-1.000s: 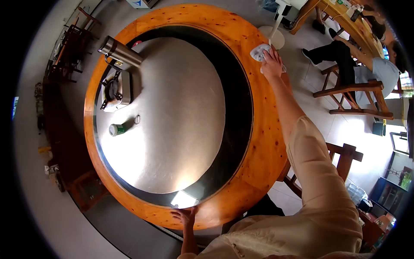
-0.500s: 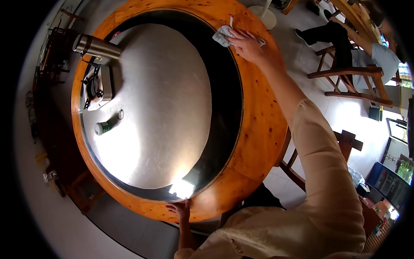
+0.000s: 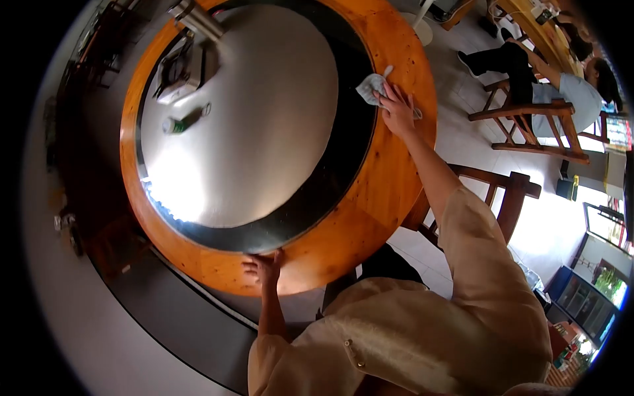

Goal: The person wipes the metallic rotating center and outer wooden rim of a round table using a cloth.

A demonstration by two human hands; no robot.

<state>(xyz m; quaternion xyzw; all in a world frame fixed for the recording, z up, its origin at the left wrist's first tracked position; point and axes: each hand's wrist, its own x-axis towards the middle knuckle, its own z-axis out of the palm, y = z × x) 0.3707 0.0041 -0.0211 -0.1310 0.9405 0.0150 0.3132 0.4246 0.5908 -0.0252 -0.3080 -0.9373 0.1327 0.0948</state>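
Observation:
My right hand (image 3: 397, 113) lies over a light grey cloth (image 3: 372, 89) and presses it onto the orange-brown wooden rim (image 3: 389, 165) of a round table. Part of the cloth sticks out past the fingertips, and a little shows by the little-finger side. At the table's near left edge, my left hand (image 3: 263, 266) rests on the rim with its fingers spread, holding nothing. Inside the rim is a dark ring (image 3: 343, 138) around a large greyish, shiny round surface (image 3: 264, 119).
On the round surface stand a steel flask (image 3: 198, 21), a portable stove (image 3: 181, 71) and a small green-and-white container (image 3: 174, 125). A wooden chair (image 3: 512, 208) is close on my right. Beyond it a person (image 3: 568, 89) sits on another chair.
My right hand has slid with the cloth along the rim, closer to my body. My left hand stays at the near edge. The whole view has shifted, with the table higher in it.

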